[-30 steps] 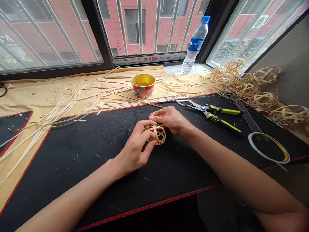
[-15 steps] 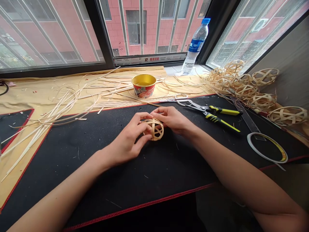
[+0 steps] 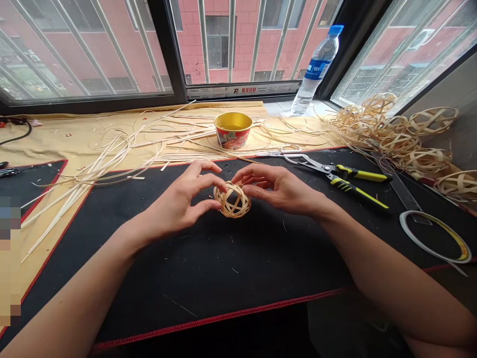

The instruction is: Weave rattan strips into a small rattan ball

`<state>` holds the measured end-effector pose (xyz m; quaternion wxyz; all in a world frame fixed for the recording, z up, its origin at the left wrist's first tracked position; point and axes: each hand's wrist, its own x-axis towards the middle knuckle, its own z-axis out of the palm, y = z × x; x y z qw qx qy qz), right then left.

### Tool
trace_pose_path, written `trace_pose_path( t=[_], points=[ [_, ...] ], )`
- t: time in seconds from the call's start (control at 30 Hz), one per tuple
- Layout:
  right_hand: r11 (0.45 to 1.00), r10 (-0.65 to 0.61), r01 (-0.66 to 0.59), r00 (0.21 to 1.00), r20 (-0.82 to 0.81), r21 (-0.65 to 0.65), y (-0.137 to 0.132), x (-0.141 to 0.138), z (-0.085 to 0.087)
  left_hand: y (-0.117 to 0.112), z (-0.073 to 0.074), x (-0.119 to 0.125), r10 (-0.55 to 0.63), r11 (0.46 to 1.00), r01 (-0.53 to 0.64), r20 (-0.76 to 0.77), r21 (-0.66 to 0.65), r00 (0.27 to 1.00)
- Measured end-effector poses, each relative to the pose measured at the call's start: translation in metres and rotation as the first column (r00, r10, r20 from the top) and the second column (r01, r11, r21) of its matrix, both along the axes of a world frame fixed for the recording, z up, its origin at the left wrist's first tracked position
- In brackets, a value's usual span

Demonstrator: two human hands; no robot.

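Observation:
A small woven ball point(image 3: 235, 203) of pale bamboo-like strips sits between my two hands, just above or on the black mat point(image 3: 223, 273). Thumb and fingers of my left hand point(image 3: 186, 194) pinch its left side. On the other side, my right hand point(image 3: 276, 186) grips its upper right edge between thumb and curled fingers. Gaps between the crossing strips face me. Whether the ball's underside touches the mat cannot be made out.
Beyond the mat stand a red and gold bowl point(image 3: 233, 130) and a water bottle point(image 3: 316, 72). Loose strips point(image 3: 100, 164) spread leftward. Pliers point(image 3: 346, 176), scissors point(image 3: 294, 154), a ruler point(image 3: 404, 191), a tape roll point(image 3: 406, 233) and several woven balls point(image 3: 428, 159) lie to the right.
The ball has turned, so a different pattern of its openings faces me. My left fingers have spread wider, and my right hand has come down onto the ball's right side. The view has shifted slightly left.

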<state>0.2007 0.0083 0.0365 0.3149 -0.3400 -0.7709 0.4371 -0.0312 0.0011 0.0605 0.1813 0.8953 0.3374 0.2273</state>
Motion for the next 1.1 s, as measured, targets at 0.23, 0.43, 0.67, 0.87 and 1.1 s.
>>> trace_pose_path(
  t=[0.23, 0.43, 0.67, 0.87, 1.1],
  points=[
    [0.997, -0.011, 0.011, 1.0, -0.004, -0.07, -0.003, 0.0, -0.001, -0.004, -0.008, 0.003, 0.162, 0.975, -0.18, 0.14, 0.129, 0.977],
    [0.997, -0.062, 0.059, 0.995, 0.08, 0.044, -0.001, 0.002, -0.003, -0.011, -0.015, 0.009, 0.12, 0.989, -0.131, 0.152, 0.065, 0.981],
    [0.982, -0.097, 0.066, 0.981, 0.168, 0.179, -0.005, 0.002, 0.002, -0.013, -0.018, 0.014, 0.29, 0.957, -0.281, 0.206, -0.073, 0.935],
    [0.961, -0.146, 0.086, 0.964, 0.22, 0.263, -0.006, -0.001, 0.001, -0.008, -0.019, 0.015, 0.36, 0.917, -0.316, 0.161, -0.245, 0.919],
    [0.957, -0.16, 0.084, 0.952, 0.262, 0.278, -0.006, -0.001, 0.003, -0.003, -0.03, 0.017, 0.251, 0.925, -0.132, 0.309, -0.357, 0.917]
  ],
)
